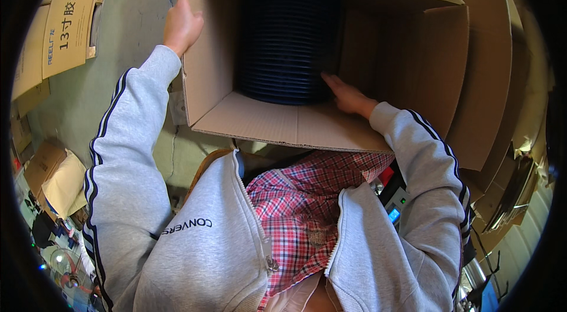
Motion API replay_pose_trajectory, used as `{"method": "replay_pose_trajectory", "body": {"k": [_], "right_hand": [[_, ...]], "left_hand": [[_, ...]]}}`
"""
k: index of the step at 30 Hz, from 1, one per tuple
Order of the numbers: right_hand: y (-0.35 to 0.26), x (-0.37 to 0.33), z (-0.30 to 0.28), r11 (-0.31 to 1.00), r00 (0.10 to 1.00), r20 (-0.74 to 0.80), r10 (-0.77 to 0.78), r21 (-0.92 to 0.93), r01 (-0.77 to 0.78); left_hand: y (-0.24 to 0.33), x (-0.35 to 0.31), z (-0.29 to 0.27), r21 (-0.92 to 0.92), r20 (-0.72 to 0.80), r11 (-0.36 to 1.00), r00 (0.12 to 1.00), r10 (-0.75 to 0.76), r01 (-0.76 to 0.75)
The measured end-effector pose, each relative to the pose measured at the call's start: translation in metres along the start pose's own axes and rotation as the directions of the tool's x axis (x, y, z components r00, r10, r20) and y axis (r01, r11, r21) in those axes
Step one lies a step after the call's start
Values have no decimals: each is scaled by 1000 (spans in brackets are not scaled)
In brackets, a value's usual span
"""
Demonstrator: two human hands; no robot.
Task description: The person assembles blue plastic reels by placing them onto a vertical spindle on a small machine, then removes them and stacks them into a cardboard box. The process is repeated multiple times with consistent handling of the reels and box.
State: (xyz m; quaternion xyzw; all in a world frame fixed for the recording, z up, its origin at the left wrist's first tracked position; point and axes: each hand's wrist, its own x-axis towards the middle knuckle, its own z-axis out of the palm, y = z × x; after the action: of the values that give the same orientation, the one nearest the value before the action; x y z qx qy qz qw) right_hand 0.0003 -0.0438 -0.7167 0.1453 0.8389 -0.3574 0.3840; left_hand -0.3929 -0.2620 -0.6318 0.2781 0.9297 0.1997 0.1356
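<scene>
Cardboard filled most of the view — flattened sheets [62,23] with printing leaned at the far left, above a grey-green floor [127,28]. Lower left, a small open carton [56,179] sat among clutter too blurred to name. The left hand [182,24] came next, raised on a grey sleeve [127,135] with dark stripes; its fingers lay together and curled over the top edge of the left wall of a big open box [260,120], the palm flat against the outside of that wall. Whether the thumb gripped inside the box could not be told.

Inside the box stood a tall stack of dark blue discs [288,40], ribbed at the edge, set against the back and a little left of centre, its foot near the front flap. The right hand [347,96] reached in over the front flap, fingers stretched out and close together, their tips touching the lower right side of the stack — pressed to it rather than wrapped around it. Right of the hand the box's inner wall was bare brown board. Farther right a second cardboard panel [490,70] stood behind the box, and metal racks [514,188] curved along the rim.
</scene>
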Motion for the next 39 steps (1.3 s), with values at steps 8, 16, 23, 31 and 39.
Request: {"method": "replay_pose_trajectory", "body": {"k": [8, 16, 23, 31, 39], "right_hand": [[-16, -8, -12, 996, 998, -27, 62, -62, -63], [0, 1, -1, 1000, 995, -92, 25, 21, -23], [-7, 1, -13, 995, 993, -108, 56, 90, -47], [-8, 6, -9, 998, 986, -157, 56, 29, -52], [-5, 7, -9, 998, 983, -179, 48, 49, -40]], "left_hand": [[-3, -2, 3, 15, -80, 998, 995, 65, -64], [4, -1, -3, 31, 25, 999, 999, -36, 35], [-4, -2, 5, 24, -68, 998, 996, 57, -55], [2, -2, 0, 12, -7, 999, 999, -32, 32], [2, -2, 0, 9, -4, 1000, 1000, -22, 22]]}}
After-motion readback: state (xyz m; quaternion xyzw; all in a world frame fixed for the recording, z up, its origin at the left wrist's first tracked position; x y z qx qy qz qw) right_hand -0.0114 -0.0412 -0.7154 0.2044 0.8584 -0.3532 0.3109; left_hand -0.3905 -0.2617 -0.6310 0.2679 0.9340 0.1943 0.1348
